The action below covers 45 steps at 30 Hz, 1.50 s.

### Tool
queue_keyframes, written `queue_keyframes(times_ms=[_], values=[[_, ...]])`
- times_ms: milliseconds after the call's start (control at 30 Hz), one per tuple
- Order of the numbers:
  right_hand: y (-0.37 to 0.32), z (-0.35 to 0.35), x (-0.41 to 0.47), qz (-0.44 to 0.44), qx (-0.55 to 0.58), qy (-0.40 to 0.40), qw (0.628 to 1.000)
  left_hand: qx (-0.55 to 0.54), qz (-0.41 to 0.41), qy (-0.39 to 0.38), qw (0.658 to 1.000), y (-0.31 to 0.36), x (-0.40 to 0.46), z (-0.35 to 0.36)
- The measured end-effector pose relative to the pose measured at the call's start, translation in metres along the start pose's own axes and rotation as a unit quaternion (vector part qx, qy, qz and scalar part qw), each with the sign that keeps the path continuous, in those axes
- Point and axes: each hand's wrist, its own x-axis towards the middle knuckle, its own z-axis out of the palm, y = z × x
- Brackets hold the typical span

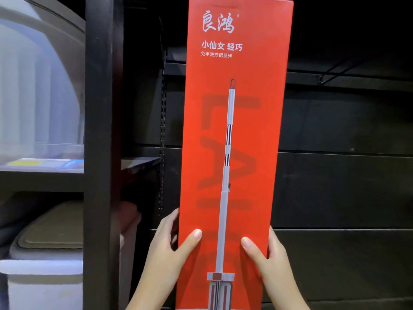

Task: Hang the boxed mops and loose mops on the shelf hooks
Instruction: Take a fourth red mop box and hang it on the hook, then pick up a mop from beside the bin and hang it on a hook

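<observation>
- A tall red mop box [234, 139] stands upright in the middle of the view, in front of a dark shelf unit [335, 175].
- White writing near the box top reads 良鸿, then 小仙女 轻巧, and below it, smaller, 免手洗拖把系列. Under that is a picture of a grey mop over large faint letters that cannot be read whole.
- The left hand [169, 247] grips the box's lower left edge, thumb on the front, fingers wrapped behind.
- The right hand [270, 258] grips the lower right edge likewise.
- A black upright post [101, 153] stands to the left.
- Far left, a white bin [42, 278] sits on a lower shelf.
</observation>
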Motion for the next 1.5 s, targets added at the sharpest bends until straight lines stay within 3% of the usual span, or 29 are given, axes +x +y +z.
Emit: queue_keyframes(times_ms=[333, 467, 567, 667, 767, 900, 1033, 1167, 1367, 1500], values=[[-0.002, 0.002, -0.009, 0.034, -0.020, -0.028, 0.999, 0.037, -0.024, 0.000, 0.999, 0.003, -0.013, 0.001], [-0.009, -0.024, -0.033, 0.048, -0.076, 0.013, 0.996, 0.119, -0.036, 0.088, 0.988, 0.014, -0.031, 0.003], [-0.014, -0.067, -0.067, 0.036, -0.155, 0.031, 0.987, 0.214, 0.014, 0.156, 0.964, 0.031, -0.056, 0.015], [-0.025, -0.128, -0.118, 0.055, -0.256, 0.047, 0.964, 0.270, 0.122, 0.154, 0.943, 0.051, -0.094, 0.053], [-0.043, -0.203, -0.186, 0.079, -0.335, 0.072, 0.936, 0.243, 0.182, 0.058, 0.951, 0.078, -0.146, 0.123], [-0.073, -0.308, -0.306, 0.143, -0.440, 0.125, 0.878, 0.195, 0.203, -0.170, 0.944, 0.117, -0.239, 0.240], [-0.105, -0.395, -0.451, 0.235, -0.492, 0.217, 0.810, 0.139, 0.242, -0.392, 0.877, 0.152, -0.353, 0.349], [-0.136, -0.441, -0.612, 0.361, -0.503, 0.318, 0.718, 0.090, 0.280, -0.540, 0.789, 0.183, -0.478, 0.427], [-0.161, -0.454, -0.768, 0.482, -0.418, 0.423, 0.644, 0.054, 0.269, -0.678, 0.682, 0.185, -0.609, 0.488], [-0.158, -0.475, -0.821, 0.508, -0.385, 0.472, 0.609, 0.059, 0.214, -0.734, 0.641, 0.183, -0.658, 0.529]])
